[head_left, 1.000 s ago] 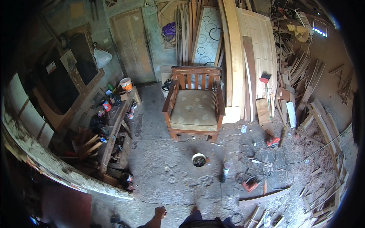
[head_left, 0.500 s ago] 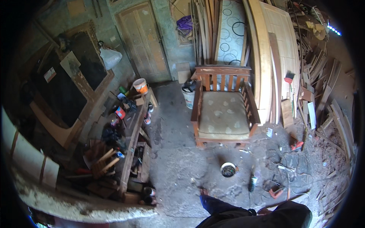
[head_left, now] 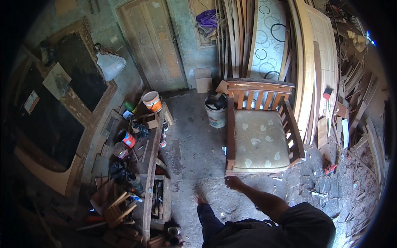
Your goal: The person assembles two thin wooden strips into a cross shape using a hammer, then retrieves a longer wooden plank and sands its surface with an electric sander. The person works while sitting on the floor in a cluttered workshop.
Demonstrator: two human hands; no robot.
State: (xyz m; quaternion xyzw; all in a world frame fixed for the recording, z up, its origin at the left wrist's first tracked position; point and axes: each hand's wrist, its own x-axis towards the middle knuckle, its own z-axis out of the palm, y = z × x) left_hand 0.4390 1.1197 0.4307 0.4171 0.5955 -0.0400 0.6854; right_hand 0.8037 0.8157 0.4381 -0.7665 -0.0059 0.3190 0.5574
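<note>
My right hand (head_left: pixel 234 183) reaches forward over the floor, just below the front left corner of a wooden armchair (head_left: pixel 231 136). Its fingers look loosely apart, and I make out nothing in them. The chair has a slatted back, slatted sides and a pale cushion (head_left: pixel 260 140) with a leaf pattern. Whether the hand touches the chair's front I cannot tell. My left hand is out of view. One bare foot (head_left: pixel 200 200) shows below a dark blue trouser leg, left of the hand.
A long bench (head_left: pixel 149 173) cluttered with cans, bags and wood scraps runs along the left. An orange and white bucket (head_left: pixel 151 101) stands at its far end. A grey-white bucket (head_left: pixel 216 118) is beside the chair. Boards (head_left: pixel 304 70) lean behind it; cables (head_left: pixel 318 194) lie at right.
The chair appears nearer and larger as my view shifts forward and left. My right arm has stretched out toward the chair's front. The small round tub on the floor no longer shows.
</note>
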